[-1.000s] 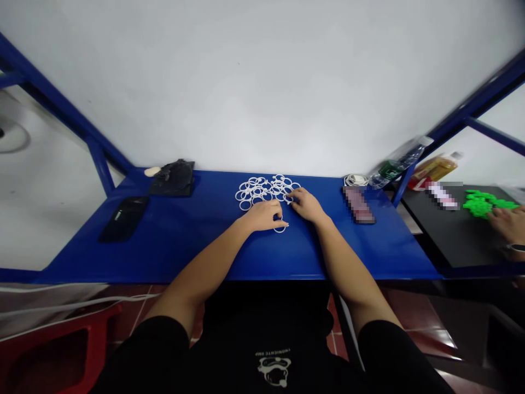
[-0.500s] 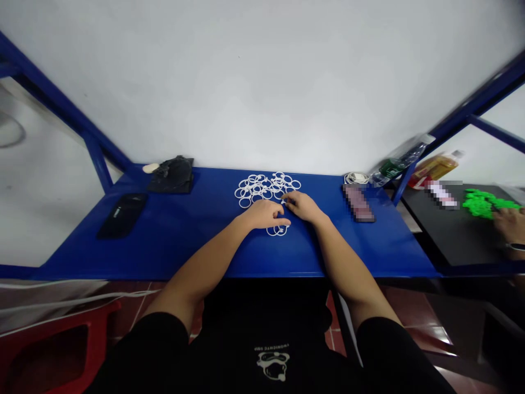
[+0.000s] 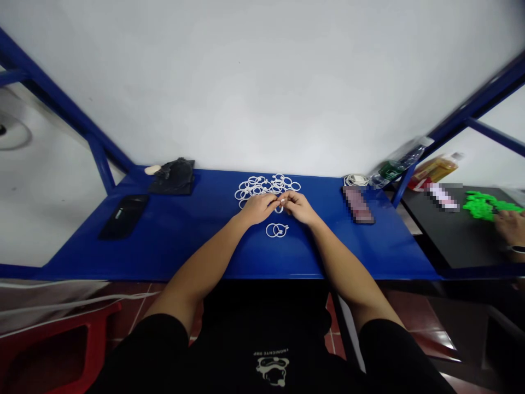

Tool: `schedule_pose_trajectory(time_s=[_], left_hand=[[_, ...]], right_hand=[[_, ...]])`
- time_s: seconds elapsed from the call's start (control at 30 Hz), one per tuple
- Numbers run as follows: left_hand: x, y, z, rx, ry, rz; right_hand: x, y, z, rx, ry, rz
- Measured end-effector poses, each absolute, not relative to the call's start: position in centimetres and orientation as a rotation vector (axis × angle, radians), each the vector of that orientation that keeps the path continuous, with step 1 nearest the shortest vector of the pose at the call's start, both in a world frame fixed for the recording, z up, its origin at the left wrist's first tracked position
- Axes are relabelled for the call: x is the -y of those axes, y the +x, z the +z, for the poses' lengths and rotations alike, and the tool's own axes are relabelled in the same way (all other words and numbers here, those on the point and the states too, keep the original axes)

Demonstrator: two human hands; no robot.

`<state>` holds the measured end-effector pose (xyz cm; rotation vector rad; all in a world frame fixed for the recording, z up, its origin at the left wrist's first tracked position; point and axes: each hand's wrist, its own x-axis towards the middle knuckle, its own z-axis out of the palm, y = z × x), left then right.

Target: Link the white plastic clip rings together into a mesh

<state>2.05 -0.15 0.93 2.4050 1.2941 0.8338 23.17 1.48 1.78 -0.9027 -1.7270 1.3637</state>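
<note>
Between my two hands is a white ring (image 3: 279, 209) with a small knob, pinched by the fingertips. My left hand (image 3: 259, 209) grips it from the left, thumb and forefinger together. From the other side my right hand (image 3: 298, 207) holds the same ring with closed fingers. Just beyond them lies a pile of similar white rings (image 3: 256, 183), partly hidden by my hands. Nearer to me, two overlapping white rings (image 3: 276, 230) rest on the blue table (image 3: 197, 241).
At the left are a black pouch (image 3: 123, 216) and a crumpled black bag (image 3: 174, 175). A phone (image 3: 358, 204), a coiled cable (image 3: 356, 179) and a plastic bottle (image 3: 400, 164) are at the right. Beyond, another person's hand (image 3: 511, 225) is at green pieces (image 3: 479, 205) on a black table.
My left hand has moved up and away from the two nearer rings to meet my right hand. The fingertips of both hands now come together at a white ring.
</note>
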Motion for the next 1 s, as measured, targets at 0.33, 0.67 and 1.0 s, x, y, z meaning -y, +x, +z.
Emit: schedule_pose_trajectory(time_s=[0.33,0.67,1.0], left_hand=[[0.2,2.3,0.7,-1.291,2.429,0.882],[0.4,2.5,1.3,-1.106,2.487,0.990],[0.8,2.7,0.8,-0.987,2.516,0.663]], right_hand=[[-1.7,23.1,1.6,1.716,-0.936,1.346],[-2.6,24.4,0.7,1.968,-1.001,0.789],[-4.3,26.2,-0.6,2.218,-1.260,0.407]])
